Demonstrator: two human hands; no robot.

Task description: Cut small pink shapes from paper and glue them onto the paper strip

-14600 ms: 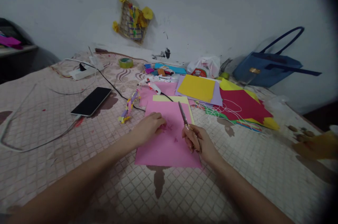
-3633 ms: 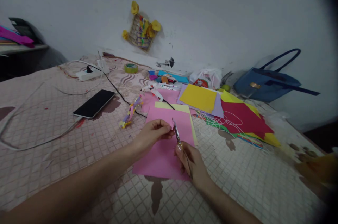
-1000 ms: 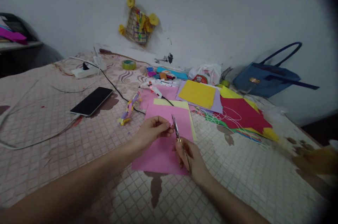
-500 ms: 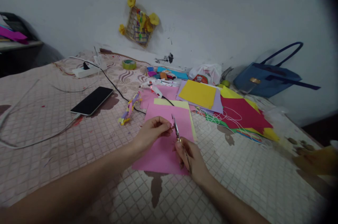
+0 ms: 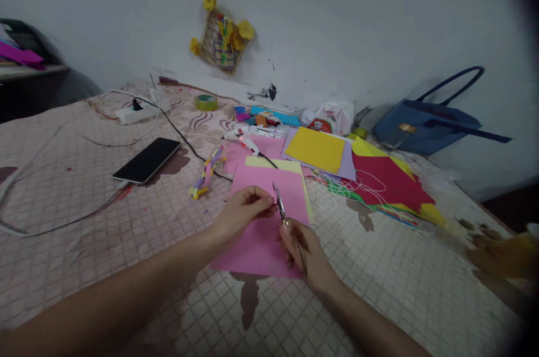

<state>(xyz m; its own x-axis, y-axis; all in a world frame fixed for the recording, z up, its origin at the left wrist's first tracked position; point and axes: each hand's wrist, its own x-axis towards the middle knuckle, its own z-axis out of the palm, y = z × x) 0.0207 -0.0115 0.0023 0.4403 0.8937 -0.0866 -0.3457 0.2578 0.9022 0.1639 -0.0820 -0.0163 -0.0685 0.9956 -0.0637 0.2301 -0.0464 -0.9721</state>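
Note:
My right hand [image 5: 306, 250] is wrapped round a pair of scissors [image 5: 281, 205], whose blades point away from me and slightly left. Close to the blades, my left hand [image 5: 248, 208] is closed in a pinch; what sits between its fingertips is too small to make out. Both hands are over a sheet of pink paper [image 5: 261, 250] on the table. Pale yellow paper [image 5: 295, 166] shows from under its far and right edges. Left of the pink sheet lies a purple and yellow paper strip craft [image 5: 205, 174].
Beyond the sheet rests a glue gun [image 5: 248, 143] with a black cord. Yellow card [image 5: 315, 149], red paper [image 5: 385, 180] and tangled white string [image 5: 341, 184] lie to the right. A phone [image 5: 147, 160] on a cable, a power strip [image 5: 137, 114] and green tape [image 5: 206, 102] are leftward.
The scissors' tips have shifted very slightly left, and my left fingertips are a touch nearer the blades. Everything else looks the same.

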